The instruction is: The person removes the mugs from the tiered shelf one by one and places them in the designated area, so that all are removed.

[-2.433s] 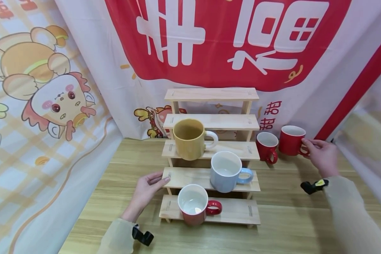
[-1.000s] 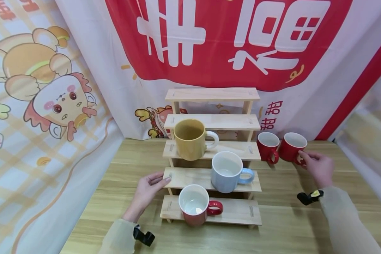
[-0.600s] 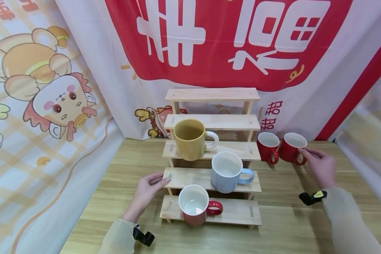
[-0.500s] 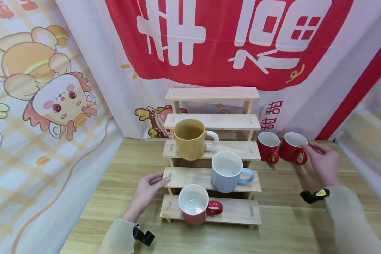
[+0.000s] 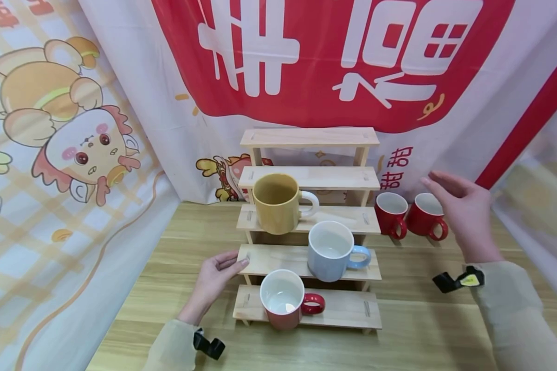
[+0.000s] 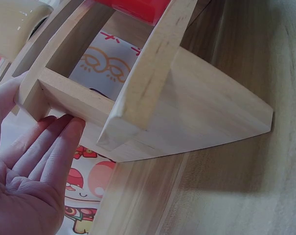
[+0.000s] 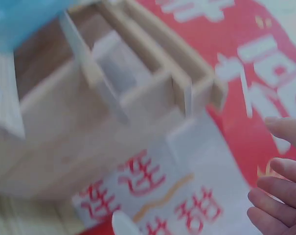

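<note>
My left hand (image 5: pixel 215 275) holds the left end of a stepped wooden shelf (image 5: pixel 269 257), thumb on top of the second step from the bottom. In the left wrist view, the fingers (image 6: pixel 57 142) reach against the underside and side of that plank. My right hand (image 5: pixel 469 214) hovers with nothing in it, above and right of a red mug (image 5: pixel 422 216). Left of that mug stands a second red mug (image 5: pixel 389 216) beside the shelf. Both have white insides, and their handles point toward the front right. The right wrist view is blurred and shows the fingers loosely bent.
On the shelf stand a yellow mug (image 5: pixel 276 208) with a white handle, a light blue mug (image 5: pixel 329 257) and a red mug (image 5: pixel 283 304) on the lowest step. Printed cloth (image 5: pixel 199 129) hangs behind and at both sides of the wooden table (image 5: pixel 176 247).
My right hand has set the outer red mug down beside the other, turned its handle forward, let go and risen. My left hand has stayed on the shelf.
</note>
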{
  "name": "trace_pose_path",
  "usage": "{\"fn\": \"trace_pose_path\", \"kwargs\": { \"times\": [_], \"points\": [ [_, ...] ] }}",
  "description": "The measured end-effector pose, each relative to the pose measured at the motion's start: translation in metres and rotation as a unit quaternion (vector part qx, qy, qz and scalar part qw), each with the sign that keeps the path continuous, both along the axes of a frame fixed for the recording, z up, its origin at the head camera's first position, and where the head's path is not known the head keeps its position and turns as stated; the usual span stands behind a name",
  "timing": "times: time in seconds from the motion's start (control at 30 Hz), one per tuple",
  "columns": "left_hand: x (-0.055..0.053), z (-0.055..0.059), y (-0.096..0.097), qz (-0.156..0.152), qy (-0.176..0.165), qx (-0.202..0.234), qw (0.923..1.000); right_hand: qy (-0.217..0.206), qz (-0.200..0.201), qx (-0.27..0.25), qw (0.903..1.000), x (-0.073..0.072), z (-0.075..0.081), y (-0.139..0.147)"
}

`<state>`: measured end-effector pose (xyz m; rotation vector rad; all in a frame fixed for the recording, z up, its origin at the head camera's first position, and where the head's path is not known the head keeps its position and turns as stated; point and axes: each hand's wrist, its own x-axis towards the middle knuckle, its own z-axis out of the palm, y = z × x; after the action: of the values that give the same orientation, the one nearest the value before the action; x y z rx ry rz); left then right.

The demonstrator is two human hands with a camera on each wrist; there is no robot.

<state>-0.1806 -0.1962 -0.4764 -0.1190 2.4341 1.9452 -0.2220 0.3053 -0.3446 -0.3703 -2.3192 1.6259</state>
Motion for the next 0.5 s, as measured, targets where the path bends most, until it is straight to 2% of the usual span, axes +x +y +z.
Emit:
{"fn": "trace_pose_path", "kwargs": {
  "times": [0.1, 0.3, 0.4, 0.5],
  "points": [
    [0.0, 0.001, 0.0, 0.0, -0.001, -0.003, 1.0, 0.02, 0.02, 0.015, 0.9995, 0.005, 0.013, -0.02],
    [0.001, 0.001, 0.0, 0.0, -0.001, -0.004, 1.0, 0.11, 0.075, 0.05, 0.9898, 0.009, 0.03, -0.061],
    [0.0, 0.001, 0.0, 0.002, -0.001, -0.003, 1.0, 0.128, 0.11, 0.056, 0.984, 0.009, 0.036, -0.078],
    [0.001, 0.001, 0.0, 0.001, -0.001, -0.002, 1.0, 0.135, 0.153, 0.038, 0.9782, 0.01, 0.039, -0.095]
  ]
}}
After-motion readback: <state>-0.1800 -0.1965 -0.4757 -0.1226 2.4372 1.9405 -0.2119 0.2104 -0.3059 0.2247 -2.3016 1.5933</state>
